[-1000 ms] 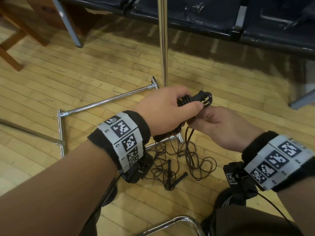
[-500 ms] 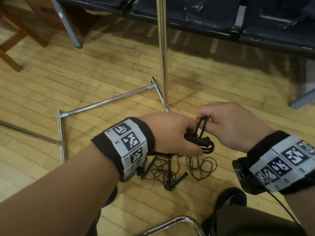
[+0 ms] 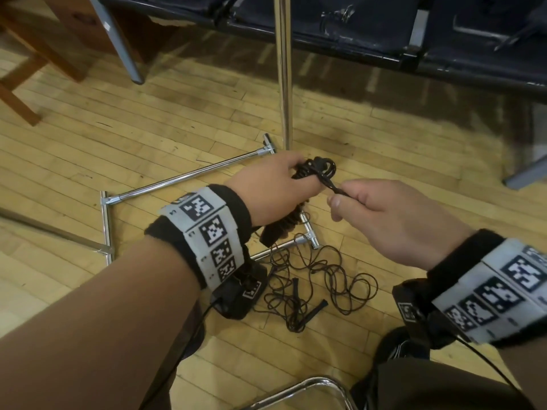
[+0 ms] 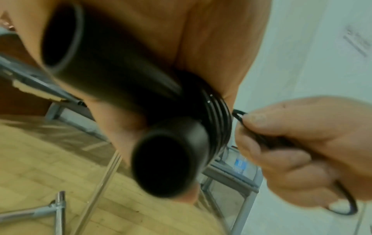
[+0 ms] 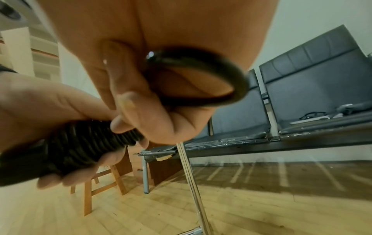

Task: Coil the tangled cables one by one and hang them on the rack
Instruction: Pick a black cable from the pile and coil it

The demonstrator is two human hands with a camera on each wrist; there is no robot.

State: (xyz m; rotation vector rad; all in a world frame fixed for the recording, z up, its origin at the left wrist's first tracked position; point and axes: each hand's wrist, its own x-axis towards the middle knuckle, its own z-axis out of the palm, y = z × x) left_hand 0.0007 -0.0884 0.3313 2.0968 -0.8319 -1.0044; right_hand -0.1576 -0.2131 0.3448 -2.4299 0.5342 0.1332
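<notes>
1. No brand name or readable writing shows anywhere. The only printed marks are the black-and-white square code tags on the grey wristbands (image 3: 207, 232) worn on both wrists; a sheet on the wall in the left wrist view is too blurred to read.
2. The left hand (image 3: 272, 187) is closed in a fist round the coiled cable (image 3: 313, 173), a tight black bundle of many turns wound about two dark handle-like ends that stick out below the fist.
3. The right hand (image 3: 393, 220), just right of that coil, pinches a loose black strand (image 3: 336, 189) of it between thumb and curled fingers (image 4: 281, 159); a loop of the strand lies against its palm in the right wrist view.
4. Both hands hover above the rack (image 3: 189, 179), a chrome tube frame whose base bars lie on the floor and whose upright pole (image 3: 284, 69) rises just behind the coil.
5. More tangled cables (image 3: 319, 279) lie in thin dark loops on the floor at the near corner of the rack base, below the hands.
6. The floor (image 3: 88, 137) is pale wooden strip boards, worn and scuffed, darker behind the rack.
7. Behind the rack stands a row of dark padded seats (image 3: 355, 25) on a metal beam, with small items lying on one seat.
8. Left of the rack stands brown wooden furniture (image 3: 35, 39); the walls are pale.
</notes>
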